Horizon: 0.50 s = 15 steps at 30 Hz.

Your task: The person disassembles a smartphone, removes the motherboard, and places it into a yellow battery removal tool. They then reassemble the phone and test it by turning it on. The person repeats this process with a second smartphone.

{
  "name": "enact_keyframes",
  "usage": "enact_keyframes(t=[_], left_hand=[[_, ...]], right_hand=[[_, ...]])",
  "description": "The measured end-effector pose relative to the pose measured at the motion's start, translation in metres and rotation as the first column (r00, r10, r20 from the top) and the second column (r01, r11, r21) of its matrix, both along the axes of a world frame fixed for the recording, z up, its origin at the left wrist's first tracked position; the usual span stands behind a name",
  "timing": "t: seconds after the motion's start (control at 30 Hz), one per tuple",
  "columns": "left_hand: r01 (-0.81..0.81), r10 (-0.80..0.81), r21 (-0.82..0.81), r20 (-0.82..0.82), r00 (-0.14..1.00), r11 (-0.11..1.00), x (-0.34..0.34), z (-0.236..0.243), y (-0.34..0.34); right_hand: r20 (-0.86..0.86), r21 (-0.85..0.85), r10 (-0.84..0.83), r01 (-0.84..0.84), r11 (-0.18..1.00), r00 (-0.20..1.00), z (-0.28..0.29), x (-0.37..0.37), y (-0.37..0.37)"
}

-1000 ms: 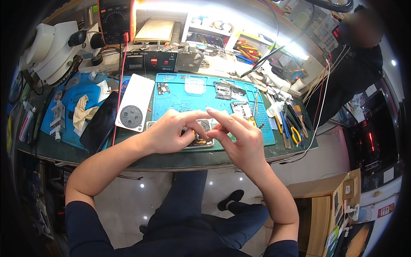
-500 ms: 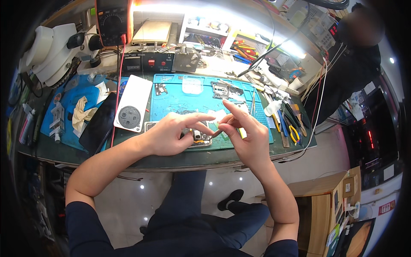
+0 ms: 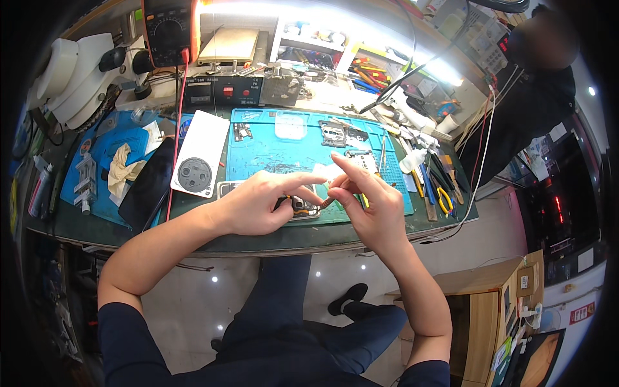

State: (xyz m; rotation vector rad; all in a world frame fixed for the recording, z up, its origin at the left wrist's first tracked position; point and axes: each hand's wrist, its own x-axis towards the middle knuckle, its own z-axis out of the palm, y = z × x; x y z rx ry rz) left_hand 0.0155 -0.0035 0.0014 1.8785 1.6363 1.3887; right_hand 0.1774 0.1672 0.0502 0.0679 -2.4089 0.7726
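My right hand (image 3: 377,209) pinches a small brownish strip (image 3: 327,202) between thumb and fingers; its exact kind is too small to make out. From the left, my left hand (image 3: 255,203) reaches over with index and middle fingers stretched out and thumb apart. One of its fingertips meets the strip's near end. Beneath my hands lies an opened phone (image 3: 305,209) with bare inner parts, partly covered by my left hand. It rests at the front of a blue work mat (image 3: 251,151).
On the mat are a clear plastic box (image 3: 290,126) and metal phone parts (image 3: 333,133). To the left lie a white phone-shaped panel (image 3: 201,145) and a dark slab (image 3: 147,187). Pliers (image 3: 445,201) and a white bottle (image 3: 412,160) sit right. A person (image 3: 535,109) stands at far right.
Both hands keep nearly the same pose, with slight finger shifts around the strip. The view has tilted a little.
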Motion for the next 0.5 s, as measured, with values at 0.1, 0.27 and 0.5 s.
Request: enact_keyframes(t=[0.1, 0.27, 0.5], left_hand=[[-0.014, 0.014, -0.017, 0.004, 1.000, 1.000, 0.000, 0.000, 0.000], [-0.201, 0.211, -0.125, 0.071, 0.975, 0.972, 0.000, 0.012, -0.003], [-0.473, 0.459, 0.008, 0.226, 0.859, 0.881, -0.010, 0.016, -0.004]], right_hand=[[-0.002, -0.003, 0.012, -0.012, 1.000, 1.000, 0.000, 0.000, 0.001], [-0.009, 0.134, 0.007, -0.006, 0.991, 1.000, 0.007, 0.001, -0.003], [0.016, 0.079, 0.016, -0.017, 0.997, 1.000, 0.008, -0.001, -0.006]])
